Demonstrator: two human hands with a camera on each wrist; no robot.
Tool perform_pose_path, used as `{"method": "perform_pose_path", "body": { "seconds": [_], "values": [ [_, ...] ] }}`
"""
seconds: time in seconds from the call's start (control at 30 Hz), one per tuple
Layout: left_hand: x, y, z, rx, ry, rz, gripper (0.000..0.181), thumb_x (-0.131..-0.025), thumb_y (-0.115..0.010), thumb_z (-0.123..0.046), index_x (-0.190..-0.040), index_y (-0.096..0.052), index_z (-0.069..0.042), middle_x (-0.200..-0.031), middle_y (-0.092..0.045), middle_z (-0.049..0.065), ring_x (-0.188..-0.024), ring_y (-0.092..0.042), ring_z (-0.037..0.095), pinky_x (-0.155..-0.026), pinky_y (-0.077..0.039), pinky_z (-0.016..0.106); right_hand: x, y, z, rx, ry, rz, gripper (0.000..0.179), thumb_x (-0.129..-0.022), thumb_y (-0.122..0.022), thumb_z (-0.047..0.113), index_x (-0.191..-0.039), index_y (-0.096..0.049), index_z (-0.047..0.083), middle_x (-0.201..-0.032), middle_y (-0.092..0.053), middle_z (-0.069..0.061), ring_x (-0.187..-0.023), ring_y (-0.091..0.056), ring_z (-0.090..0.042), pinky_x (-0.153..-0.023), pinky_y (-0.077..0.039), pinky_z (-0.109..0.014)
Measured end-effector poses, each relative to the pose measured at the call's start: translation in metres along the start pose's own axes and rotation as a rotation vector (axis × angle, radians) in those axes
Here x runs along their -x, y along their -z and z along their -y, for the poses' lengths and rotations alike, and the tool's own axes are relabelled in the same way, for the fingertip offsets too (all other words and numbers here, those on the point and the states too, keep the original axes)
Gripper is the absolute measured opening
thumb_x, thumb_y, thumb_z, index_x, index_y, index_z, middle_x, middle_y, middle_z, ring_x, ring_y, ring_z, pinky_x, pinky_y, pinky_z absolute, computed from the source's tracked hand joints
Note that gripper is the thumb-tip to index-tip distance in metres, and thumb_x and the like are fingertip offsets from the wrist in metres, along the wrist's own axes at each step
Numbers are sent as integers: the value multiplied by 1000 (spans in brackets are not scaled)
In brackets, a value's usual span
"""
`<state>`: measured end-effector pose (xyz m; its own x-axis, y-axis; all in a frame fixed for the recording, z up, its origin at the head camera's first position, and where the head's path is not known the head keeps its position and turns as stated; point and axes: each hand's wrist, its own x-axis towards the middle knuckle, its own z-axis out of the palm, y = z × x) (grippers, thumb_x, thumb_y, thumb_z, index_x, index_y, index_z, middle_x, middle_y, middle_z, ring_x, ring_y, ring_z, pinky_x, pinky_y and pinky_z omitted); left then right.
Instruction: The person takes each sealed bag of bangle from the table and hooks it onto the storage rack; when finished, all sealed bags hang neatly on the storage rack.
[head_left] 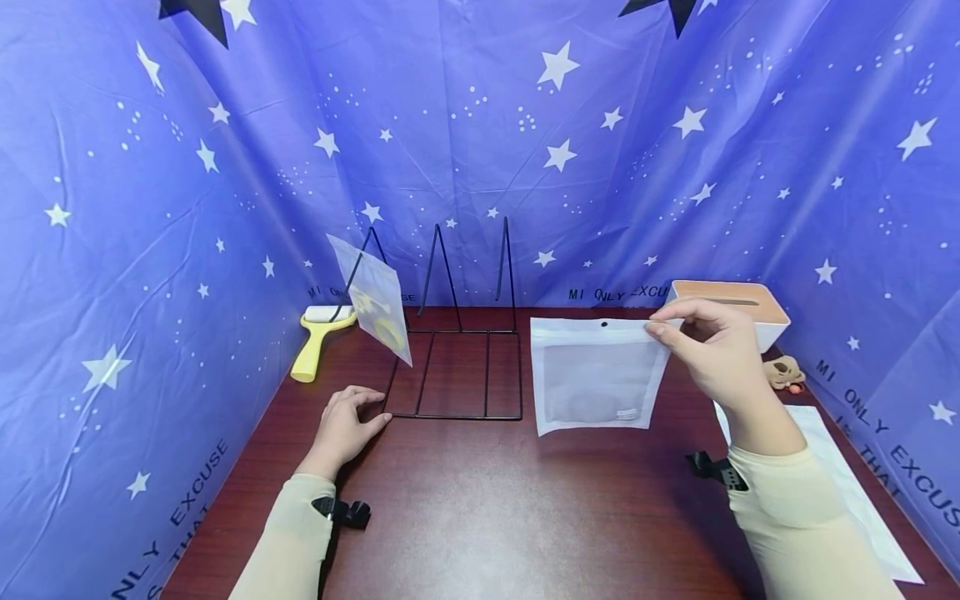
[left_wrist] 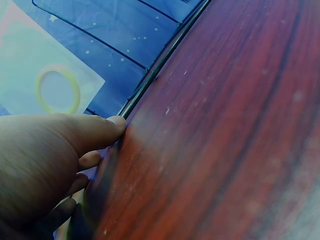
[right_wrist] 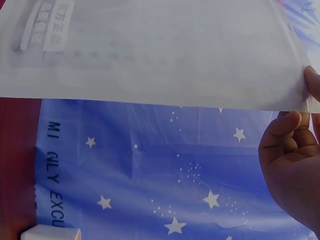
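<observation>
A black wire rack with several upright pointed loops stands on the table. At its front left corner my left hand holds the base wire, the thumb against the rod in the left wrist view. A flat translucent bag with a yellow pattern leans upright at the rack's leftmost loop. My right hand pinches the top right corner of a white frosted pouch, which hangs above the table right of the rack. This pouch has a small hang hole and a printed label. In the right wrist view the pouch spans the top.
A yellow-handled lint roller lies behind my left hand. At the back right stands a white box with a wooden slotted lid, and a small brown plush toy lies before it. A white sheet lies under my right forearm. Blue star-printed curtains surround the table.
</observation>
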<state>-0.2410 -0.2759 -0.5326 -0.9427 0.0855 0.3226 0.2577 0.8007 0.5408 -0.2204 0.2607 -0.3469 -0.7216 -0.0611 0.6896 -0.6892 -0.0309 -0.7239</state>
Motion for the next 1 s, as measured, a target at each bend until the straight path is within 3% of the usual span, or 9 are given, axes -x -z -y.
{"method": "perform_pose_path", "body": {
  "seconds": [0.47,0.7,1.0],
  "values": [
    [-1,-1,2,-8,-5,6,38,-86,-89,-24,-119,-78,-8,-122,-69,7,-120,-54,38,-102,-40,56,-3,-23,0,18,19,-24,15,-84,-70,-24,-94,-73,-14,-92,-73,-13,-63,-53,-12,-53,-39,-21],
    [0,0,2,-3,-2,4,38,-86,-89,-24,-118,-78,-8,-121,-69,7,-119,-54,38,-101,-41,56,-7,-40,-3,-32,49,7,14,-83,-68,-27,-94,-70,-18,-91,-73,-12,-66,-57,-13,-55,-43,-20],
    [0,1,1,-5,-20,-6,38,-85,-90,-23,-117,-78,-7,-120,-70,8,-118,-55,38,-102,-41,55,-10,-59,-5,-11,13,24,12,-86,-72,-19,-96,-73,-13,-91,-72,-11,-62,-50,-13,-53,-39,-21]
  ]
}}
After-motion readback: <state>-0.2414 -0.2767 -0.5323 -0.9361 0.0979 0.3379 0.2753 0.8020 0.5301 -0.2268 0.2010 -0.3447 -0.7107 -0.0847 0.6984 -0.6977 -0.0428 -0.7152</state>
